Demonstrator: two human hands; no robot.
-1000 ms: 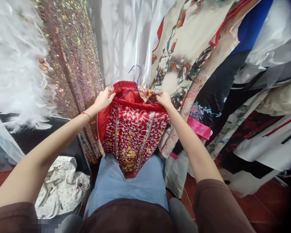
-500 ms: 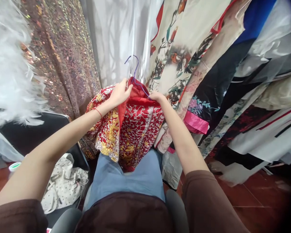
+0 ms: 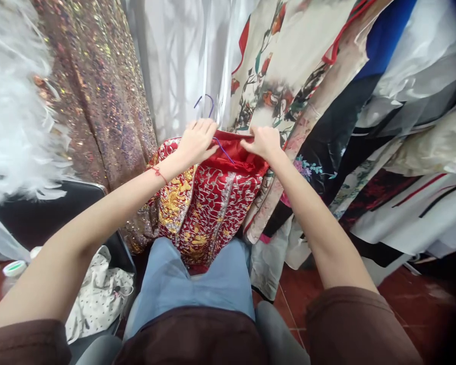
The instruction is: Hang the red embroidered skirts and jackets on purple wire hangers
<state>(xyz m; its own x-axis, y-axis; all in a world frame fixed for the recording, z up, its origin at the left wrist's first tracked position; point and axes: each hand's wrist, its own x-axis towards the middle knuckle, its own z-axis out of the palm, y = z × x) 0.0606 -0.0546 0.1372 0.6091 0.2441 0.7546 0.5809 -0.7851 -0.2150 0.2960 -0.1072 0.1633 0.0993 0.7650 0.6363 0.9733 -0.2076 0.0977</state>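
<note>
A red embroidered jacket (image 3: pixel 209 213) with gold and silver patterns hangs in front of my knees. My left hand (image 3: pixel 199 142) is closed on its neckline at the left, close to a purple hanger (image 3: pixel 225 151). The hanger's hook rises behind that hand, and one arm of it runs across the red lining. Over at the right, my right hand (image 3: pixel 265 143) grips the jacket's upper edge, thumb on the lining side. Between both hands the neck opening is spread and the shiny lining shows. Fabric hides some of the fingertips.
A sequinned dress (image 3: pixel 95 91) and white feathers (image 3: pixel 19 111) hang at the left. Floral garments (image 3: pixel 266 91) and several others hang at the right. A dark chair (image 3: pixel 53 213) holds a dotted white cloth (image 3: pixel 102 294), with a white-lidded bottle (image 3: pixel 15 268) nearby.
My right hand has moved right and up along the jacket's edge, and the neck opening is wider. My left hand has shifted slightly right. The hanger's hook sits lower behind it.
</note>
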